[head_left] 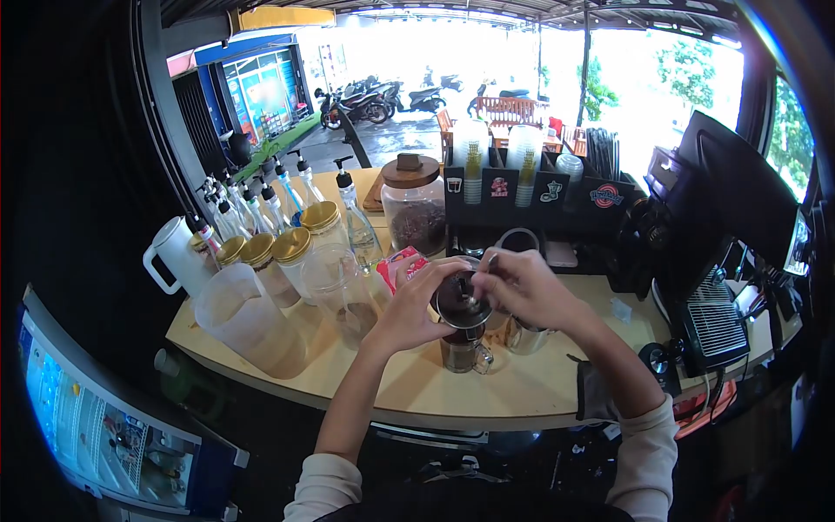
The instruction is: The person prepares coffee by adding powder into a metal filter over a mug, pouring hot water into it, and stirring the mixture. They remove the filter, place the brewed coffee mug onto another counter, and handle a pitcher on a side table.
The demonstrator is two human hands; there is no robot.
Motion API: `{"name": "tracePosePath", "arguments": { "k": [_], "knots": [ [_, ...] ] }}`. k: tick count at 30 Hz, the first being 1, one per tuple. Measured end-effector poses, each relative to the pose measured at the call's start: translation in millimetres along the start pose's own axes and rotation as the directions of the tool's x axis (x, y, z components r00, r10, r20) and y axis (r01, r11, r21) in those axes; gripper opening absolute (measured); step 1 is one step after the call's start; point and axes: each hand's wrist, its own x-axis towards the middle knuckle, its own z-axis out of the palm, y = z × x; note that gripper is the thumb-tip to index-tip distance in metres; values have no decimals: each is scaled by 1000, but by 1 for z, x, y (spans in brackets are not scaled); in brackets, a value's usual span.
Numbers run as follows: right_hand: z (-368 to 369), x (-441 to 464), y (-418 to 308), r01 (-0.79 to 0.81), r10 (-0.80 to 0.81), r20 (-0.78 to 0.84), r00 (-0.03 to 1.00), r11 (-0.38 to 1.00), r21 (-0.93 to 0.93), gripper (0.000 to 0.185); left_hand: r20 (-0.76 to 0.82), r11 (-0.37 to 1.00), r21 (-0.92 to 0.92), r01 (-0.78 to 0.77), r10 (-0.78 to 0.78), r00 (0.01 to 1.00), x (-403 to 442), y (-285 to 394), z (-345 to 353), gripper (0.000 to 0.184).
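Observation:
On the wooden counter stands a small glass mug [458, 355] with a handle on its right. Over its top sits a round, metal-rimmed vessel [457, 315] with a dark inside, which looks like a coffee dripper. The fingers of my left hand [416, 303] curve round the vessel's left side. Above its right edge, my right hand [527, 291] is closed in a pinch on a small spoon-like utensil with a shiny tip inside the vessel. My fingers hide most of its handle. A pink-and-red packet [400, 269] lies just beyond my left hand.
Left of my hands stand clear plastic pitchers [252, 317], gold-lidded jars [292, 248] and several pump bottles [355, 213]. A wooden-lidded glass jar [414, 213] and a black cup rack [539, 196] stand behind. At right are a monitor [739, 170] and a dark cloth [598, 391].

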Motion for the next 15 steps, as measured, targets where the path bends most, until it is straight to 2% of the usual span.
{"name": "tracePosePath", "arguments": {
  "k": [2, 3, 6, 10, 13, 15],
  "knots": [
    [11, -3, -2, 13, -14, 20, 1000, 998, 54, 16, 6, 1000, 3, -1, 1, 1000, 0, 0, 2, 81],
    [13, -4, -4, -36, 39, -15, 999, 988, 152, 17, -4, 1000, -1, 6, -6, 1000, 0, 0, 3, 81],
    [22, -2, 11, -76, 93, -57, 994, 966, 249, 19, -17, 1000, 10, 10, -10, 1000, 0, 0, 5, 81],
    [3, 3, 5, -158, 150, 67, 986, 978, 136, 20, -6, 999, 49, -5, 5, 1000, -1, 3, 1, 81],
    [3, 9, 9, 82, -82, 16, 996, 997, -1, 18, 10, 998, 47, 33, -33, 999, 0, 4, 1, 81],
    [8, 9, 5, 131, -127, 73, 989, 990, -54, 18, 21, 997, 70, 32, -33, 999, 1, 3, 3, 80]
  ]
}}
